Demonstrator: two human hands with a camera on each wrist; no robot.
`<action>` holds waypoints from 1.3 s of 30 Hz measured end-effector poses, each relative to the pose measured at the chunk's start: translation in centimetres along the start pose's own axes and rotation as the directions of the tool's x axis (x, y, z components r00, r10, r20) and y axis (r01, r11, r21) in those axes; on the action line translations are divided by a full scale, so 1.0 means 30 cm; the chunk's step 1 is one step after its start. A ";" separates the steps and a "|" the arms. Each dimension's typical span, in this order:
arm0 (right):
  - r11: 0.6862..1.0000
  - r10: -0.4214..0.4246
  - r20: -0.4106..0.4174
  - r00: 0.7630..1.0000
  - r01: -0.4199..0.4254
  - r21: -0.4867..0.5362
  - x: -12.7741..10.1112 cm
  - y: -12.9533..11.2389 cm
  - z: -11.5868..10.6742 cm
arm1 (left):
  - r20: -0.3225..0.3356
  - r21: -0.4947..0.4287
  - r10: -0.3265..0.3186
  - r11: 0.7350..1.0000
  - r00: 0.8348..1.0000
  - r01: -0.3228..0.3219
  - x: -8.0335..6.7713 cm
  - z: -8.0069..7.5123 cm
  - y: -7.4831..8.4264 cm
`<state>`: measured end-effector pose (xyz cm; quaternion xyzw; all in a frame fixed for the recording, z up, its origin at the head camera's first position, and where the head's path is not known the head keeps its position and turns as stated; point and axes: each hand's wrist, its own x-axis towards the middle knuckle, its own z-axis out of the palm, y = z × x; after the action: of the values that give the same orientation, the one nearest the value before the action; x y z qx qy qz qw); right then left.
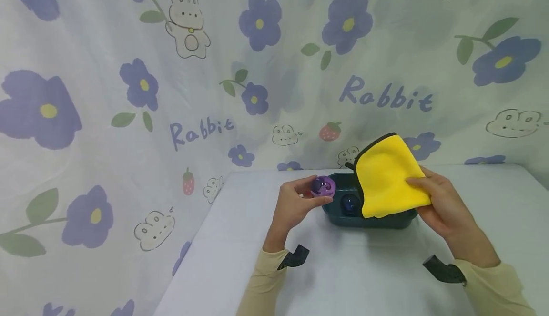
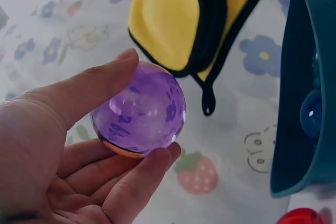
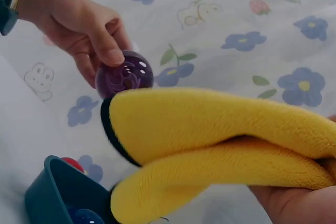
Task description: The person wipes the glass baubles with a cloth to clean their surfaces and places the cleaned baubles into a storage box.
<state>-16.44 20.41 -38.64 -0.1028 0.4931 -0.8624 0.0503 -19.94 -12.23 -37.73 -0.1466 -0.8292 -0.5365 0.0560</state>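
My left hand (image 1: 296,204) pinches a clear purple ball (image 1: 322,186) between thumb and fingertips, just left of a dark teal bin (image 1: 369,220) on the white table. The left wrist view shows the purple ball (image 2: 139,109) close up in my fingers (image 2: 131,182). My right hand (image 1: 442,201) grips a folded yellow cloth (image 1: 386,175) with black edging, held over the bin's right part. In the right wrist view the yellow cloth (image 3: 220,145) fills the middle, with the purple ball (image 3: 124,73) behind it. A blue ball (image 1: 350,203) lies inside the bin.
A red ball (image 2: 302,217) sits by the bin (image 2: 302,93), also seen as a red ball (image 3: 72,164) at the bin's rim (image 3: 52,192). A flower-and-rabbit curtain (image 1: 128,92) hangs behind and left of the table (image 1: 364,278).
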 end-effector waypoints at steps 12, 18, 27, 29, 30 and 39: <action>0.960 -0.078 -0.019 0.997 0.070 -0.270 -0.009 0.036 0.106 | 0.080 -0.085 0.065 0.995 0.995 -0.058 -0.006 0.115 0.067; 0.736 -0.265 0.017 0.964 0.214 -0.643 -0.027 0.071 0.164 | 0.102 -0.118 0.126 0.986 0.987 -0.114 -0.005 0.163 0.093; 0.363 -0.340 0.255 0.905 0.376 -0.853 -0.036 0.111 0.187 | 0.140 -0.121 0.213 0.973 0.967 -0.197 -0.015 0.166 0.092; 0.352 -0.325 0.258 0.910 0.370 -0.860 -0.037 0.109 0.182 | 0.141 -0.123 0.205 0.974 0.968 -0.188 -0.017 0.167 0.093; 0.350 -0.319 0.258 0.912 0.366 -0.862 -0.038 0.108 0.180 | 0.142 -0.129 0.199 0.975 0.970 -0.182 -0.018 0.167 0.094; 0.330 -0.313 0.249 0.917 0.351 -0.876 -0.030 0.110 0.183 | 0.064 -0.168 0.208 0.966 0.976 -0.194 -0.015 0.172 0.083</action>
<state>-14.36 14.30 -38.90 -0.2264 0.8475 -0.4445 -0.1814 -18.42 -6.68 -37.82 -0.2558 -0.7655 -0.5869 0.0642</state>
